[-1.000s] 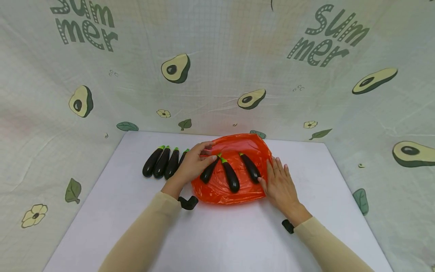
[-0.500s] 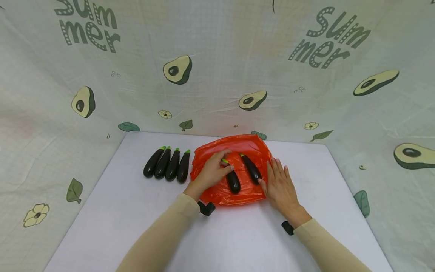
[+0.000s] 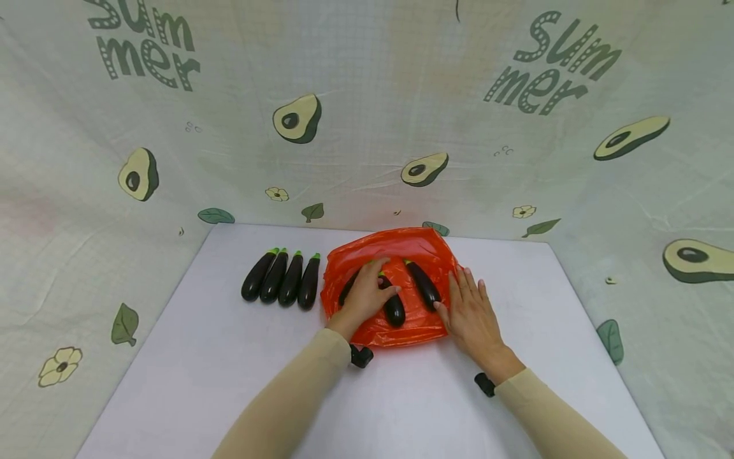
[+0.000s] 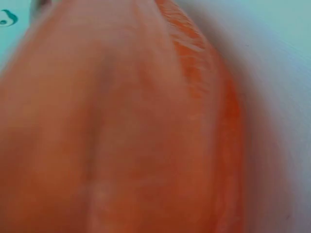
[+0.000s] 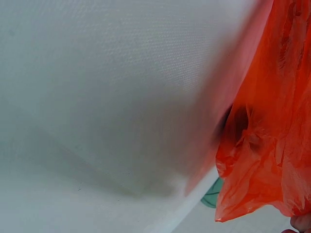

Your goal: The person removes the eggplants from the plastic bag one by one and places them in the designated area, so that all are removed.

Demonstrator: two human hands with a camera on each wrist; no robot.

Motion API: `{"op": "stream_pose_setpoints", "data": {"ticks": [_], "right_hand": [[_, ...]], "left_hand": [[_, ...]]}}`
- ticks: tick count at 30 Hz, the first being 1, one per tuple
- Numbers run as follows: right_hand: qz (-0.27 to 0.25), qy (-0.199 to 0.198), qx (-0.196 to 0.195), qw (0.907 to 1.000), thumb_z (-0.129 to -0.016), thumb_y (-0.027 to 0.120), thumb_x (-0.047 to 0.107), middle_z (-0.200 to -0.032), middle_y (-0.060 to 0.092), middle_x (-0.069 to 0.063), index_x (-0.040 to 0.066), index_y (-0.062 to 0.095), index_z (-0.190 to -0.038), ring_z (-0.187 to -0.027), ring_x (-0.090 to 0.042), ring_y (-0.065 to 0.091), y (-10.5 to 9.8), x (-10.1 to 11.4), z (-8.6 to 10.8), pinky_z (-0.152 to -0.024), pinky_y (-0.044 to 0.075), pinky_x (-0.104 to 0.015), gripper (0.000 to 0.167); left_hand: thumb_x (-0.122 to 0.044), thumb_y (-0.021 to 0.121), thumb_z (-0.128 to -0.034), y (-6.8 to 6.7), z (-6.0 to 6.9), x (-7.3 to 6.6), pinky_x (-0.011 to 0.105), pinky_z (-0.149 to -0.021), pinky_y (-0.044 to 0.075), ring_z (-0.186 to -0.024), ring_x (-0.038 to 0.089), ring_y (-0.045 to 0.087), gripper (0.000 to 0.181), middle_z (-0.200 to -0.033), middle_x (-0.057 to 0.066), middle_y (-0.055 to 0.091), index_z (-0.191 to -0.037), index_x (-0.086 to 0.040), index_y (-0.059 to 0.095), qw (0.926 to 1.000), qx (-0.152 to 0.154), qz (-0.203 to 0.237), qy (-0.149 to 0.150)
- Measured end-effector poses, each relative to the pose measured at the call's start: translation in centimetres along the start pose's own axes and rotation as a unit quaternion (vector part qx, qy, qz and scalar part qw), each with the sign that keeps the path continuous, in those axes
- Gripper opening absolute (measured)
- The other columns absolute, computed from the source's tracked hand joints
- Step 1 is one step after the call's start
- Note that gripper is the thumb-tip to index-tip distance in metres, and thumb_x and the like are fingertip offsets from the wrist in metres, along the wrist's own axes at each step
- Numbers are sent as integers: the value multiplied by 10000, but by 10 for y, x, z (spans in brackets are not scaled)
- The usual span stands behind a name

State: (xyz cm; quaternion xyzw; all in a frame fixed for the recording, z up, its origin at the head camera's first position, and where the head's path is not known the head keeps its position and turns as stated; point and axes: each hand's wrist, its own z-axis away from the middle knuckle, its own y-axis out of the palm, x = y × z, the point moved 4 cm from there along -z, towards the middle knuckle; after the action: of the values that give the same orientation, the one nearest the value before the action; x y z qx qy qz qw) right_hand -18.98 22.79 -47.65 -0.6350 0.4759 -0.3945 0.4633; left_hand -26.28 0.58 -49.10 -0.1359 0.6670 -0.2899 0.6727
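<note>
In the head view a red plastic bag (image 3: 421,331) lies spread out, with three dark eggplants on its red film. My left hand (image 3: 364,296) reaches over the bag, thumb and fingers apart above the middle eggplant (image 3: 394,311). It partly hides the left eggplant (image 3: 347,288). The right eggplant (image 3: 423,285) lies apart, nearer my right hand (image 3: 473,315). That hand rests with straight fingers along the bag's right edge. In the left wrist view the blurred left hand (image 4: 121,145) covers most of the red bag (image 4: 194,58). Crumpled bag film (image 5: 262,160) fills the right wrist view's right side.
A row of several eggplants (image 3: 291,278) lies on the white table (image 3: 229,357), left of the bag. A cloth printed with avocados (image 3: 367,115) hangs behind the table and at both sides.
My left hand has moved right, from the left eggplant to over the middle one, uncovering the row at the left. My right hand and the bag have stayed nearly still.
</note>
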Motion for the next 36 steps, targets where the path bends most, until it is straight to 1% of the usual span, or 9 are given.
{"op": "stream_pose_setpoints", "data": {"ticks": [6, 11, 15, 17, 21, 25, 28, 31, 36], "right_hand": [[6, 41, 93, 9999, -1058, 595, 383, -1685, 266, -313, -106, 309, -1596, -1583, -474, 234, 2, -1, 1, -1274, 188, -650, 782], [9, 62, 130, 9999, -1058, 594, 392, -1686, 267, -311, -102, 306, -1599, -1585, -474, 229, 3, -1, 1, -1275, 186, -650, 788], [24, 40, 95, 9999, -1056, 598, 391, -1678, 283, -315, -106, 316, -1594, -1577, -478, 247, 3, -1, 1, -1272, 197, -652, 785], [52, 34, 90, 9999, -1056, 597, 389, -1675, 287, -317, -107, 318, -1592, -1577, -480, 248, 3, -1, 2, -1268, 209, -653, 783], [96, 26, 79, 9999, -1056, 596, 383, -1670, 296, -321, -111, 320, -1590, -1575, -482, 251, 2, -1, 2, -1261, 231, -657, 778], [90, 22, 74, 9999, -1056, 596, 385, -1668, 299, -321, -109, 321, -1590, -1573, -482, 258, 2, 0, 2, -1260, 235, -656, 778], [62, 35, 92, 9999, -1057, 595, 394, -1676, 287, -317, -103, 318, -1595, -1579, -477, 244, 3, -1, 2, -1266, 217, -652, 783], [27, 42, 114, 9999, -1059, 591, 392, -1681, 276, -315, -101, 310, -1598, -1584, -477, 227, 4, -1, 3, -1271, 196, -651, 784], [21, 2, 81, 10000, -1058, 593, 393, -1678, 281, -317, -103, 310, -1597, -1580, -480, 238, 4, -1, 2, -1270, 204, -652, 785]], "left_hand": [[-384, 805, -945, 12, -6, 5, 573, -1107, 508, -1328, 314, 561, 751, -1526, 115, 461, -1590, -280, 433, 9985, -98, -518, -119], [-439, 794, -943, 20, -10, 7, 552, -1121, 502, -1278, 336, 589, 756, -1488, 167, 478, -1581, -243, 438, 9941, -364, -1012, -154], [-436, 786, -949, 24, -11, 6, 563, -1104, 513, -1224, 349, 613, 768, -1485, 179, 473, -1591, -237, 415, 9937, -379, -997, -354], [-412, 790, -952, 24, -12, 5, 579, -1109, 504, -1243, 361, 612, 776, -1509, 182, 469, -1601, -241, 401, 9946, -319, -889, -430], [-299, 796, -957, 24, -15, 5, 583, -1123, 490, -1319, 356, 590, 774, -1525, 161, 517, -1612, -215, 391, 9981, -215, -499, -278], [-195, 775, -950, 23, -15, 8, 537, -1066, 548, -1228, 319, 654, 782, -1397, 148, 646, -1621, -180, 374, 9998, -71, 29, -158], [-144, 758, -947, 22, -14, 8, 519, -1031, 573, -1163, 307, 695, 807, -1335, 166, 691, -1635, -178, 338, 9984, 120, 505, -228], [-102, 750, -944, 19, -12, 7, 525, -1042, 565, -1184, 319, 691, 847, -1369, 183, 669, -1654, -205, 301, 9949, 311, 927, -261], [-60, 748, -937, 11, -8, 0, 548, -1027, 568, -1166, 332, 650, 917, -1372, 158, 618, -1673, -286, 249, 9904, 553, 1265, -108]]}}
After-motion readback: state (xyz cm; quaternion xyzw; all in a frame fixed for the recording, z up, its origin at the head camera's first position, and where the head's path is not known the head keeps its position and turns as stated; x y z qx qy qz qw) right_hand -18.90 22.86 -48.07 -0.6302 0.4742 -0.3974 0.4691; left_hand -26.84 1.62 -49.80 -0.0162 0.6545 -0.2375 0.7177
